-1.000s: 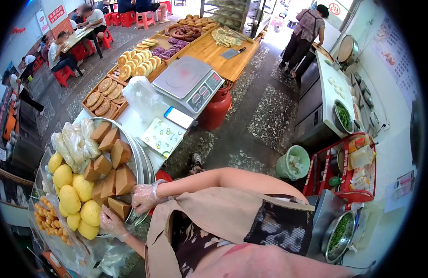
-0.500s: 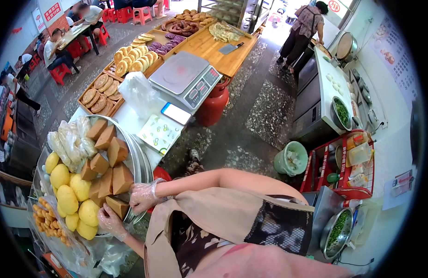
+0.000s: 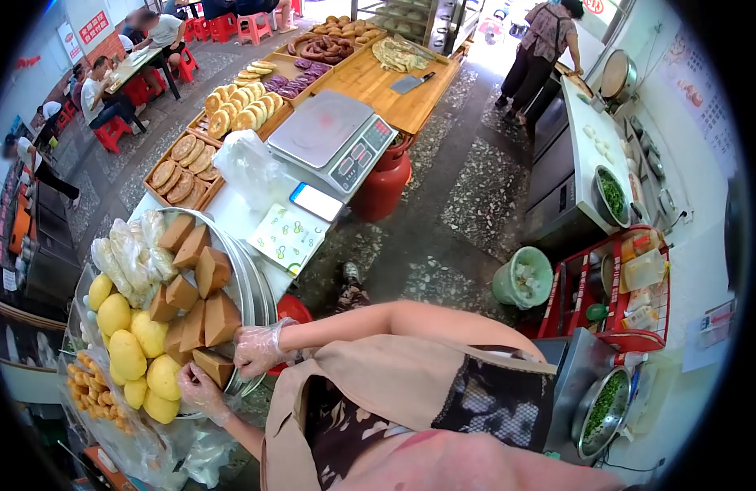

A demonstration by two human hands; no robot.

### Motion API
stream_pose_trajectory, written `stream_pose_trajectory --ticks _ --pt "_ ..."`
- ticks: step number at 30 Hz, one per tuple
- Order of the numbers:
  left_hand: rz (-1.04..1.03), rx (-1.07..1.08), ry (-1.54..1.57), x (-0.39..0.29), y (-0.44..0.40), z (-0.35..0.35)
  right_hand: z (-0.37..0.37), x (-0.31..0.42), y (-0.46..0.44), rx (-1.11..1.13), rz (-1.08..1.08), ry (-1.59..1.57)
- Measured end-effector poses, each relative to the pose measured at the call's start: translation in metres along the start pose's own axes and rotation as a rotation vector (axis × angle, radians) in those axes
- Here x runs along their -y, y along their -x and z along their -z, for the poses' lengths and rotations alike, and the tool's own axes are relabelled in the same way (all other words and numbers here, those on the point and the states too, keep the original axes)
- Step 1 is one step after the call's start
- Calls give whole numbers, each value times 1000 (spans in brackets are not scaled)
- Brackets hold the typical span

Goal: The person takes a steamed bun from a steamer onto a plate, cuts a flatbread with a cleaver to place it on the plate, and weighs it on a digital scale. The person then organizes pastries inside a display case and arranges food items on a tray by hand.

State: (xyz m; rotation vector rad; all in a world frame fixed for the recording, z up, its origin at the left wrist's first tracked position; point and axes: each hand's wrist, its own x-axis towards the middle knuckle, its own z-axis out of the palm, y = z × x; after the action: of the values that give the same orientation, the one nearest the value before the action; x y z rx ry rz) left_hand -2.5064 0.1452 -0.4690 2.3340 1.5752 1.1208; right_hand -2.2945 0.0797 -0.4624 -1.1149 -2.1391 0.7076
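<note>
Both hands wear clear plastic gloves. My left hand [image 3: 204, 390], its fingers curled in, is at the lower edge of a round metal tray [image 3: 245, 274], beside yellow buns [image 3: 164, 377] and a brown block [image 3: 213, 367]. On that block's other side, my right hand [image 3: 259, 349] is closed over the tray's rim. What either hand grips is hidden. More brown wedges [image 3: 221, 317] are heaped above, next to plastic-wrapped pale food [image 3: 132, 258]. Small golden fried pieces [image 3: 96, 393] lie in a plastic bag at the lower left.
Beyond the tray are a scale [image 3: 322, 135], a phone [image 3: 316, 201], plastic bags [image 3: 249, 168] and bread trays [image 3: 184, 173]. A knife [image 3: 411, 83] lies on the wooden board. A green bin [image 3: 522, 277] and red rack [image 3: 607, 286] stand right. A co-worker [image 3: 542, 53] is at the far counter.
The view has shifted slightly. Both hands keep nearly the same places at the tray's edge. The co-worker's arm reaches farther over the counter.
</note>
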Motion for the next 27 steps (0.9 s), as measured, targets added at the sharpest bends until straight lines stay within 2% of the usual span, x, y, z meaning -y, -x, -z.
stream_pose_trajectory --ticks 17,21,27 --pt "31 35 -42 4 3 -3 -6 -3 0 -82 19 2" --pt "-27 7 -77 5 1 -3 -4 -1 0 -84 18 -4" --pt "-18 25 -17 6 1 -4 -6 -1 1 -101 28 34"
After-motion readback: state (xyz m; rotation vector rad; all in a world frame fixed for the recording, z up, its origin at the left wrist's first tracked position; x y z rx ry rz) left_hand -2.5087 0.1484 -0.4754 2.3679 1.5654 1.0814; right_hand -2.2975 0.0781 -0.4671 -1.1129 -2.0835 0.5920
